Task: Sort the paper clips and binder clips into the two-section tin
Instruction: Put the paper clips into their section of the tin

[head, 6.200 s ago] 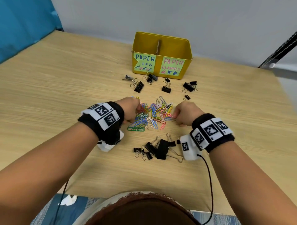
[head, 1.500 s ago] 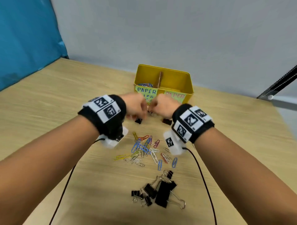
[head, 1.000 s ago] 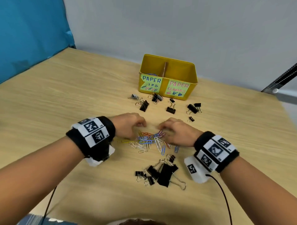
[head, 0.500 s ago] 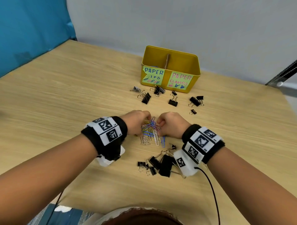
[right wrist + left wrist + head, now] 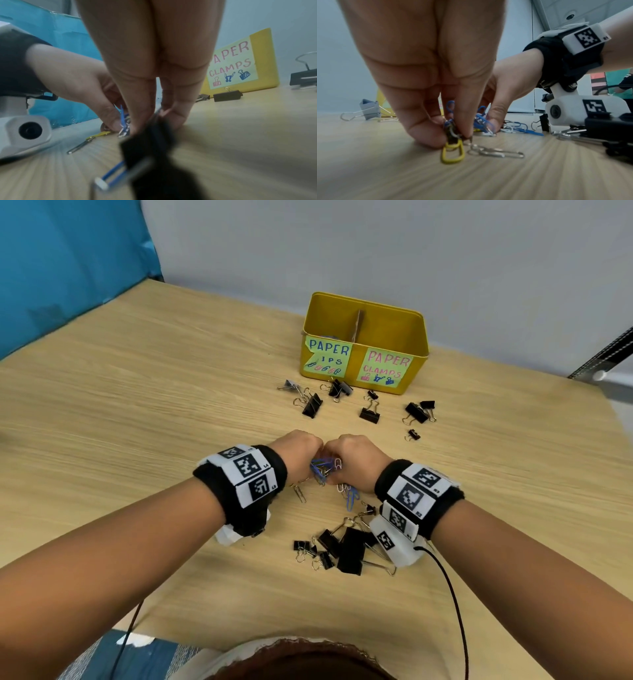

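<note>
Pinching paper clips (image 5: 322, 470): both hands, left (image 5: 297, 454), right (image 5: 359, 460); yellow clip (image 5: 453, 152) only in left-wrist view.

The table (image 5: 144, 392) is surfaced in pale wood-grain laminate with a matt, finely streaked finish. The tin (image 5: 365, 344) is made of yellow painted metal with a soft sheen, and 2 paper labels (image 5: 383, 368) with hand-drawn lettering are stuck to its front. The binder clips (image 5: 346, 547) are formed of matt black metal with bright wire handles. The paper clips (image 5: 322, 470) are seen as bare shiny steel wire and as wire coated in glossy blue and yellow plastic (image 5: 453, 152). The wristbands (image 5: 239, 484) are made of black cloth, fitted with smooth white plastic blocks bearing printed black-and-white markers.
</note>
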`<state>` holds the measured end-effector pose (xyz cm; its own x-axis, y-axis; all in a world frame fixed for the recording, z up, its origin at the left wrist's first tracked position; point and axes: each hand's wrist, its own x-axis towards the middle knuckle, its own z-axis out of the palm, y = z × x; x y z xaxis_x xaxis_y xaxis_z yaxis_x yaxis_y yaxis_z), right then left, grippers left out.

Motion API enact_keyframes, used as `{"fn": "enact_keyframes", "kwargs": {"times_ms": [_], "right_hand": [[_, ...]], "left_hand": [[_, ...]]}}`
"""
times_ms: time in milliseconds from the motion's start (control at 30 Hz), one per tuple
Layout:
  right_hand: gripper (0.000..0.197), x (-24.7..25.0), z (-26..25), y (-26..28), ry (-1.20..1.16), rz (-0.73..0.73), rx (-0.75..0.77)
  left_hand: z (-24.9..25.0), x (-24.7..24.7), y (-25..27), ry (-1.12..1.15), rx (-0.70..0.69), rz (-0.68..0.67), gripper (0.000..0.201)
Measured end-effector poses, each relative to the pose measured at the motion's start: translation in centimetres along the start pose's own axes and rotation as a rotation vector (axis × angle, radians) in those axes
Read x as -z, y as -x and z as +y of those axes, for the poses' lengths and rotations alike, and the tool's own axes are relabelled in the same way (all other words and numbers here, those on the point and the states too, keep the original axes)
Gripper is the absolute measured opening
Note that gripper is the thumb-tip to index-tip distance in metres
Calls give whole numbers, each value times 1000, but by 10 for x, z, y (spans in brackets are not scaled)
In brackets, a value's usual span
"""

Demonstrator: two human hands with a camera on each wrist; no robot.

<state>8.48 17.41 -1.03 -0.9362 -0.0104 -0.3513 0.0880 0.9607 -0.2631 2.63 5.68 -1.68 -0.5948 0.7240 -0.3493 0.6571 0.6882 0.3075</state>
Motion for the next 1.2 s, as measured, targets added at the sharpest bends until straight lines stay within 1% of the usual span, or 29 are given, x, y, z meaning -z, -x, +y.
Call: {"fn": "enact_keyframes", "kwargs": {"times_ms": [100, 167, 200, 233, 300, 400, 500, 600, 667, 733, 767, 833, 867, 900, 933, 967, 1033, 1100, 1133, 1200], "right_hand": [[31, 2, 5, -3, -101, -2, -2], [19, 3, 12, -7, -311, -37, -51], [11, 4, 16, -8, -452, -60, -79], [10, 5, 21, -10, -582, -78, -100], [21, 8, 29, -12, -797, -103, -130], [24, 19, 38, -15, -1003, -97, -135], [23, 44, 39, -23, -1109, -30, -108], [24, 85, 37, -35, -1215, 102, -65], [23, 113, 35, -49, -1240, 195, -36], [24, 136, 33, -68, -1245, 295, -27], [25, 144, 32, -77, -1238, 345, -35], [27, 155, 28, -97, -1194, 423, -74], [29, 157, 28, -109, -1151, 454, -106], [32, 157, 28, -120, -1086, 480, -143], [34, 156, 28, -130, -1000, 503, -184], [36, 155, 27, -139, -910, 518, -218], [36, 151, 27, -151, -758, 515, -264], [33, 148, 26, -148, -669, 499, -274], [34, 147, 25, -143, -632, 505, -271], [35, 143, 23, -124, -560, 553, -235]], "left_hand": [[-2, 4, -1, 36, -13, -20, 28], [-5, 8, -4, 101, 10, -44, 23], [-9, 9, -5, 192, 29, -65, 14], [-14, 10, -7, 317, 46, -92, 8], [-25, 14, -12, 580, 80, -159, 19], [-36, 23, -15, 901, 87, -187, 24], [-39, 43, -21, 1106, 35, -145, 23], [-39, 77, -33, 1253, -23, -62, 23], [-37, 105, -44, 1292, -39, 20, 23], [-33, 130, -59, 1254, -26, 121, 21], [-31, 140, -67, 1197, -3, 185, 22], [-30, 155, -89, 1036, 76, 318, 23], [-29, 160, -101, 926, 120, 376, 20], [-27, 163, -108, 792, 159, 413, 11], [-25, 165, -113, 647, 186, 431, 5], [-23, 166, -117, 516, 211, 430, 10], [-20, 163, -120, 317, 232, 375, 26], [-17, 161, -119, 249, 232, 362, 33], [-17, 159, -117, 238, 226, 373, 34], [-17, 156, -106, 249, 198, 439, 34]]}}
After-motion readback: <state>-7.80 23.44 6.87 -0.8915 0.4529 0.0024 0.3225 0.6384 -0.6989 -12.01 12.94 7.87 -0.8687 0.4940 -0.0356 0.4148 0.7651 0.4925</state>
